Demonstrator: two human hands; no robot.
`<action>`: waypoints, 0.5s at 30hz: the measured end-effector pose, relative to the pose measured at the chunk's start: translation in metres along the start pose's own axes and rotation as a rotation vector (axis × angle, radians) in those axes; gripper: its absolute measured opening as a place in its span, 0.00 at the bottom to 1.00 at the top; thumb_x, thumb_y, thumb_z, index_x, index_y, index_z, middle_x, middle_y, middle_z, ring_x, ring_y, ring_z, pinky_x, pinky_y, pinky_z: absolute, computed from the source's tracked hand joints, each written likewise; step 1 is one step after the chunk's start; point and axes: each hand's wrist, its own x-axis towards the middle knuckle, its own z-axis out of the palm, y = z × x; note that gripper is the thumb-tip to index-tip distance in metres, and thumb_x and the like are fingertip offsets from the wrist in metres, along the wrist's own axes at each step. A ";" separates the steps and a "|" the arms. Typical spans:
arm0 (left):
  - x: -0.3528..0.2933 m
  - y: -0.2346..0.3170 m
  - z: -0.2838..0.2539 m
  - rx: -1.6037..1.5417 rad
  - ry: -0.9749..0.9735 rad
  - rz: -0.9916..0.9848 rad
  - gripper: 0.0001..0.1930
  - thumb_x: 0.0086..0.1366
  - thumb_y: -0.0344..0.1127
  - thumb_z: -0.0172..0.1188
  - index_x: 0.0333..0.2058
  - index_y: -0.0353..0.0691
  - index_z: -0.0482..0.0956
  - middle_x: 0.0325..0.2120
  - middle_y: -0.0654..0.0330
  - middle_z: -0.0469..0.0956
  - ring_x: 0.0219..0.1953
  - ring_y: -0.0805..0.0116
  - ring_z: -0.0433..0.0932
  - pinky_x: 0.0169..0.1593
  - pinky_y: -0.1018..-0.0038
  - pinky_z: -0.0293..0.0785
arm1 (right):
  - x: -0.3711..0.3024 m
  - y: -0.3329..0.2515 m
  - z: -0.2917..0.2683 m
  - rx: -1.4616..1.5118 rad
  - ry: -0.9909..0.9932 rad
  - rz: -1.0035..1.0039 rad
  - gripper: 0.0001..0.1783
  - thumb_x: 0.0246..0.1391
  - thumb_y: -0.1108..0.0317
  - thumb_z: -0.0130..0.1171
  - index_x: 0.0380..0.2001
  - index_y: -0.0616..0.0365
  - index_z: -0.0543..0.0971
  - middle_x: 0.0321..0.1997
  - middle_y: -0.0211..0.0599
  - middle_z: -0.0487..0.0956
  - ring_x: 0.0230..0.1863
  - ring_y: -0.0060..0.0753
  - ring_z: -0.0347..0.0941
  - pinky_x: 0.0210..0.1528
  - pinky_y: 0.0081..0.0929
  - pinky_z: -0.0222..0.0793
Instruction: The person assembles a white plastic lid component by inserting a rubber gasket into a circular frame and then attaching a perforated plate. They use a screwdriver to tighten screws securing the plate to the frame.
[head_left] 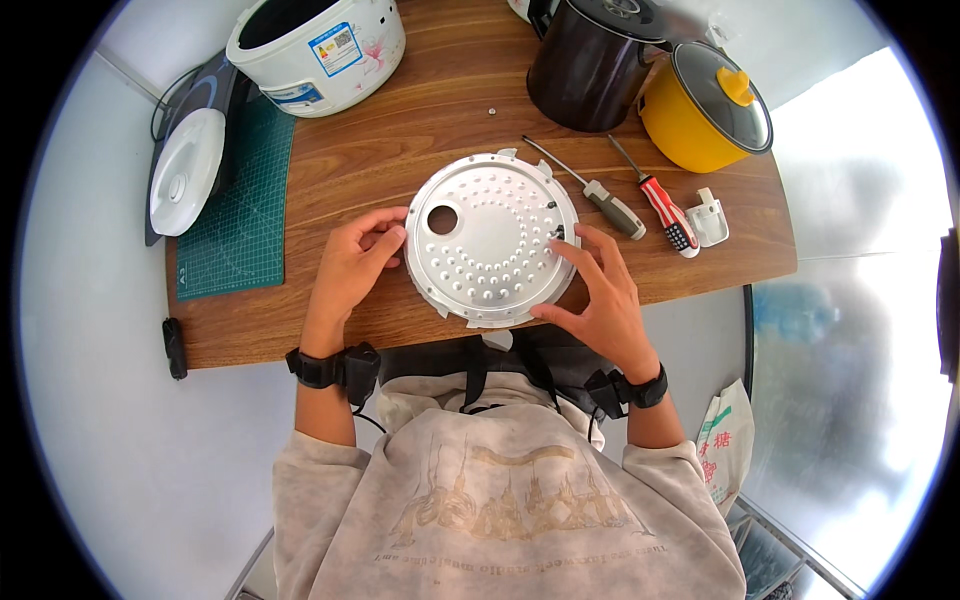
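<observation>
A round silver metal inner lid plate (492, 228) with rows of small bumps lies at the table's front edge. A round hole (442, 220) goes through its left part, and small tabs stick out around the rim. My left hand (358, 255) is closed at the plate's left rim, thumb and fingertips against the edge. On the right, my right hand (600, 290) grips the plate, its thumb at the lower right rim and its fingers bent over the right side. Two small dark pieces (557, 231) sit on the plate by those fingers.
Two screwdrivers, one grey-green (612, 210) and one red (668, 215), lie right of the plate beside a white plastic part (708, 219). Behind stand a white cooker body (330, 55), a dark pot (590, 75) and a yellow pot (690, 120). A green cutting mat (240, 230) lies left.
</observation>
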 end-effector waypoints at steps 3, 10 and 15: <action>0.000 0.000 0.000 0.007 -0.005 0.010 0.17 0.73 0.36 0.58 0.57 0.39 0.80 0.44 0.61 0.83 0.43 0.75 0.81 0.45 0.77 0.79 | -0.001 0.002 0.001 0.002 0.008 -0.018 0.38 0.39 0.53 0.80 0.56 0.48 0.78 0.63 0.41 0.67 0.50 0.41 0.75 0.49 0.37 0.76; 0.000 -0.002 0.000 0.011 0.002 0.006 0.19 0.74 0.36 0.57 0.60 0.41 0.79 0.41 0.62 0.83 0.39 0.76 0.80 0.43 0.79 0.79 | -0.002 0.000 0.000 0.016 -0.002 -0.012 0.38 0.40 0.53 0.80 0.56 0.47 0.78 0.62 0.41 0.67 0.51 0.43 0.74 0.49 0.38 0.76; -0.002 0.004 0.004 0.010 0.009 0.037 0.19 0.74 0.37 0.57 0.60 0.42 0.79 0.39 0.63 0.83 0.39 0.76 0.79 0.42 0.79 0.78 | -0.002 0.002 0.000 0.012 -0.009 -0.007 0.38 0.40 0.53 0.80 0.56 0.47 0.78 0.61 0.41 0.67 0.51 0.43 0.74 0.49 0.38 0.76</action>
